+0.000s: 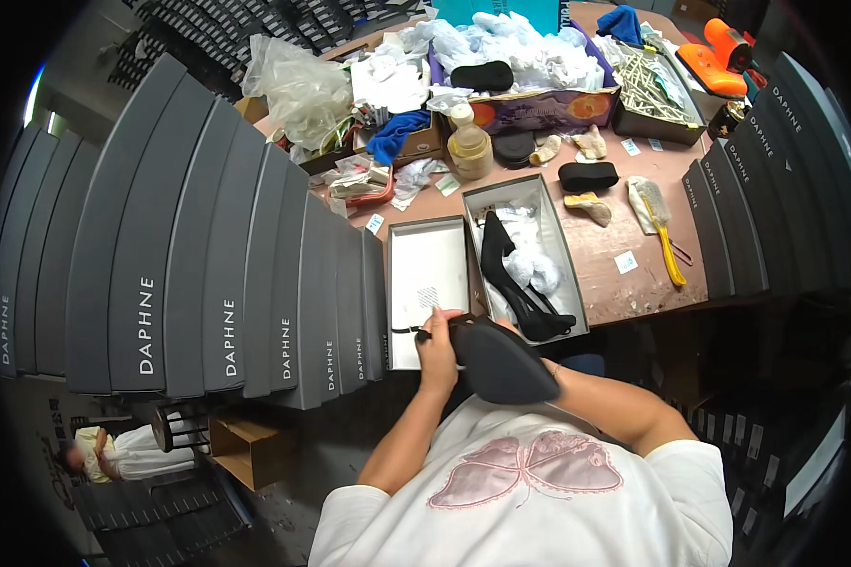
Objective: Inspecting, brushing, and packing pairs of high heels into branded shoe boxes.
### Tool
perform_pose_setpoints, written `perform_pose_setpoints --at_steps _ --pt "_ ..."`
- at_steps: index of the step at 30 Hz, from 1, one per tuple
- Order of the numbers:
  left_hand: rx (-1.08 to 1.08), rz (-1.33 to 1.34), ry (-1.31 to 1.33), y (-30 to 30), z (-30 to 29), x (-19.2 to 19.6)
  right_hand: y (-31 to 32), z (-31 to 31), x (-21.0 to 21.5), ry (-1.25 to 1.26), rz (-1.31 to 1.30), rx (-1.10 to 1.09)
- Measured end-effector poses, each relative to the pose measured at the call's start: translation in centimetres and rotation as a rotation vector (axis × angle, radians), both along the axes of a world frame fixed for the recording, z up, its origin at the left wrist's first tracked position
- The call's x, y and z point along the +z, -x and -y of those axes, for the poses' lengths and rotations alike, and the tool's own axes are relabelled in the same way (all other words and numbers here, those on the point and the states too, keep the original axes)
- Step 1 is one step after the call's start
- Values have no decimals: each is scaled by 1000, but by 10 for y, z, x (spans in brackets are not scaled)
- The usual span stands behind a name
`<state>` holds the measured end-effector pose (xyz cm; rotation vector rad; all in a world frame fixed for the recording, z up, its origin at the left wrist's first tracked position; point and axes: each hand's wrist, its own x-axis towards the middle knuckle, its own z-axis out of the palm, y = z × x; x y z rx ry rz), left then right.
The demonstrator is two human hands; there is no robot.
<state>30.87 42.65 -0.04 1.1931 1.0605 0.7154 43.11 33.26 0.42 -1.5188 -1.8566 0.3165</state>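
A black high-heeled shoe [509, 363] is held in front of my chest, its broad dark sole facing up. My left hand [438, 352] is closed at its heel end, and a thin black strap [406, 330] with a small buckle sticks out beside the fingers. Most of my right hand [507, 326] is hidden behind the shoe, which it grips from the far side. A second black heeled shoe [511, 279] lies in an open shoebox [551, 210] on white tissue paper. To its left is a pale-lined box lid or tray [427, 257], just beyond my left hand.
Dark grey shoeboxes [199, 255] stand in rows at left; more boxes [775, 180] stack at right. On the pinkish table [624, 307] lie a yellow-handled brush [667, 246], a black pad [588, 176], a bottle [469, 151] and a tissue-filled carton [539, 111]. Another person [128, 454] is at lower left.
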Motion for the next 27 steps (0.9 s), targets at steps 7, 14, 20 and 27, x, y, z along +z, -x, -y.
perform_pose_setpoints --at_steps 7,14,20,27 --pt "141 -83 -199 8 -50 12 -32 27 23 334 -637 -87" --pt "-26 -154 -752 -10 0 20 -3 3 33 314 -1279 -337" --pt "-340 -169 -684 17 19 54 -26 8 30 394 -1482 -188" --pt "-348 -98 -723 19 12 40 -33 12 22 488 -1357 -122"
